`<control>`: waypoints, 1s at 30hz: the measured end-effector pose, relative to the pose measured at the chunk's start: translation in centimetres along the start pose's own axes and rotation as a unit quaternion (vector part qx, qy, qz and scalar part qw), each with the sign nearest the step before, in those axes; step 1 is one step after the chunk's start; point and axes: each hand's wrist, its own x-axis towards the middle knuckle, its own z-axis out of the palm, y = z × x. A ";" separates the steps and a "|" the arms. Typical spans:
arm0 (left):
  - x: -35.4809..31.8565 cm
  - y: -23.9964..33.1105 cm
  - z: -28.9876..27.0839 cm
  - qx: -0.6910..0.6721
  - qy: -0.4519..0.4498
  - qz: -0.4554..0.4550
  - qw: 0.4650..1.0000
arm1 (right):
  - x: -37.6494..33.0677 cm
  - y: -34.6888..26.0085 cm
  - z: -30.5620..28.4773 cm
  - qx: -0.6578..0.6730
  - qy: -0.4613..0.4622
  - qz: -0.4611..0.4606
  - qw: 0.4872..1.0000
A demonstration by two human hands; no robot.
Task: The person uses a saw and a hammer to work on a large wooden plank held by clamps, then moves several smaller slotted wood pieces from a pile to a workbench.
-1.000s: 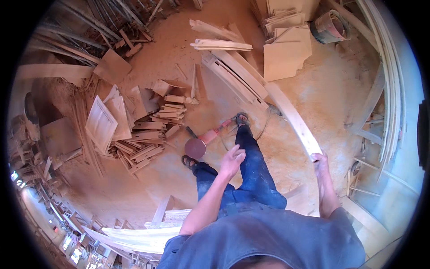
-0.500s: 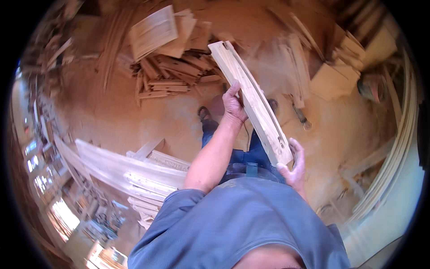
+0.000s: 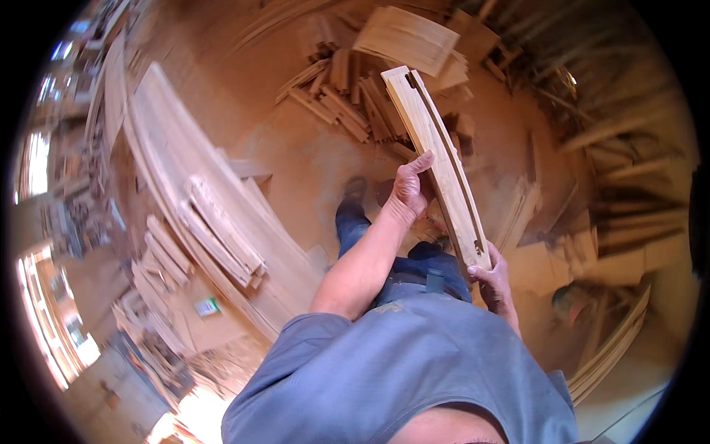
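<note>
Both my hands carry a long pale wooden piece (image 3: 438, 148) with a groove running along its face and a dark slot near each end. My left hand (image 3: 411, 186) is closed round its left edge about midway, thumb on top. At the near end my right hand (image 3: 494, 283) grips the corner, thumb on the near side and fingers partly hidden behind. The piece slants away from me, in front of my legs, its far end raised toward a pile of wood on the floor.
To my left, a long plank surface (image 3: 166, 140) bears a few stacked wooden strips (image 3: 218, 229). Ahead on the floor lie a heap of short wood pieces (image 3: 344, 103) and flat panels (image 3: 407, 41). Long strips (image 3: 614, 337) stand at the right.
My view has turned to the left, so the plank surface shows more fully and the wood heap sits farther right. The grooved piece stays in both hands, turned slightly more upright in view.
</note>
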 end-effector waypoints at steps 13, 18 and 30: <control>-12.5 8.7 -5.5 -0.054 0.202 0.260 0.943 | 15.1 -10.9 9.2 -0.148 -0.139 -0.171 0.964; -17.4 9.7 -8.5 -0.214 0.218 0.436 0.847 | 21.1 -11.8 17.5 -0.079 -0.168 -0.127 0.974; -24.9 18.0 -15.4 -0.370 0.302 0.637 0.605 | 16.5 -6.0 23.6 -0.200 -0.311 -0.013 0.929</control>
